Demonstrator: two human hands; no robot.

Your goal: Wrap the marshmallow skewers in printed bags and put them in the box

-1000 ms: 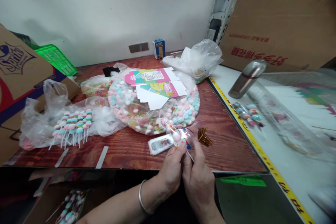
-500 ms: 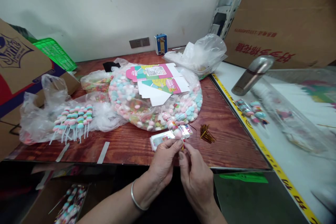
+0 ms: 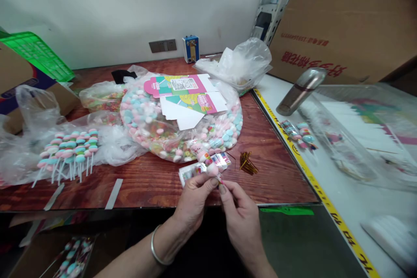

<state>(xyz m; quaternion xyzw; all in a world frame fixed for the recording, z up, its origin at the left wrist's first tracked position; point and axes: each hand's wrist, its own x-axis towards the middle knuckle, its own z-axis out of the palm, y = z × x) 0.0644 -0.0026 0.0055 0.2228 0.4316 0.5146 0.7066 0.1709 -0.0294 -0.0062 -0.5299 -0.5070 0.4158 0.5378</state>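
Observation:
A marshmallow lollipop [image 3: 212, 169] in a clear printed wrapper points away from me, above the table's front edge. My left hand [image 3: 195, 197], with a silver bangle on the wrist, is closed on its lower end. Close against it, my right hand [image 3: 239, 208] pinches thumb and finger at the wrapper's neck, around what looks like a twist tie, mostly hidden by the fingertips. Beyond the hands lie flat printed wrappers [image 3: 185, 174]. A bunch of gold twist ties [image 3: 248, 163] lies to their right. At left, several unwrapped marshmallow lollipops [image 3: 70, 150] rest on clear plastic.
A large round clear bag of marshmallows [image 3: 137, 132] bears a flattened printed carton [image 3: 193, 102]. On the white table at right are a steel flask [image 3: 301, 91], wrapped lollipops [image 3: 298, 132] and a clear tray [image 3: 342, 143]. Below left stands a box of finished lollipops [image 3: 73, 256].
The whole view has shifted, with the table and its things sliding left in the picture. Both hands stay together at the lollipop's neck, the fingertips only slightly moved.

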